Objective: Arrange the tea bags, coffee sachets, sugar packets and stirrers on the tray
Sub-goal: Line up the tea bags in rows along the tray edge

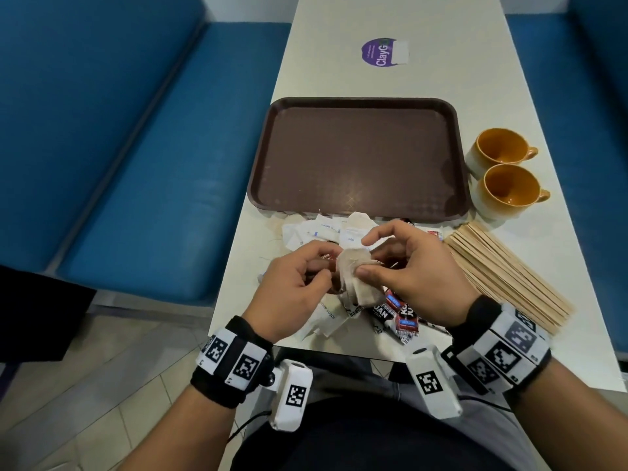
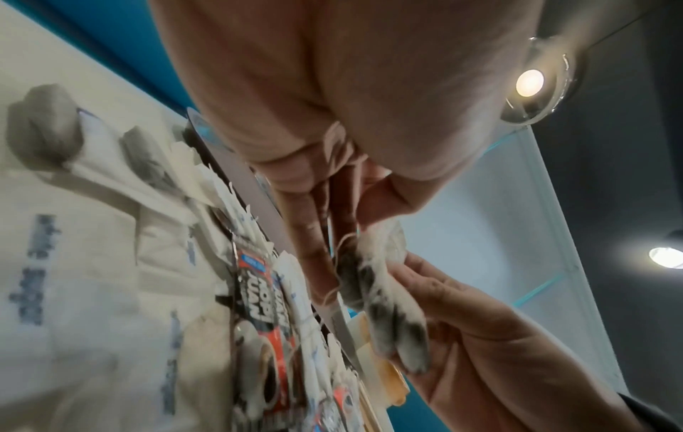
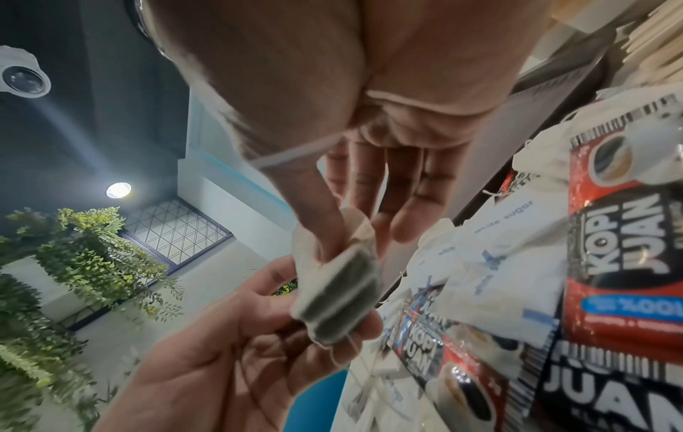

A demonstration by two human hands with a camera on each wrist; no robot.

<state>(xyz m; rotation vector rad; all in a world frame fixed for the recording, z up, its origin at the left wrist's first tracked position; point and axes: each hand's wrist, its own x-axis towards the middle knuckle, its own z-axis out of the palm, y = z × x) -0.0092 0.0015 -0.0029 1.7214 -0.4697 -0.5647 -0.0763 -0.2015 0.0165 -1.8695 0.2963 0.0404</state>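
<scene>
A small bunch of tea bags hangs just above the mixed pile at the table's near edge. My right hand pinches them between thumb and fingers, as the right wrist view shows. My left hand pinches the same bunch and its strings from the left side. Under the hands lie white sugar packets and red-and-black coffee sachets. Wooden stirrers lie in a heap to the right. The brown tray sits beyond the pile with nothing on it.
Two orange-lined cups stand right of the tray. A purple sticker marks the far part of the white table. Blue bench seats run along both sides. The pile reaches close to the table's front edge.
</scene>
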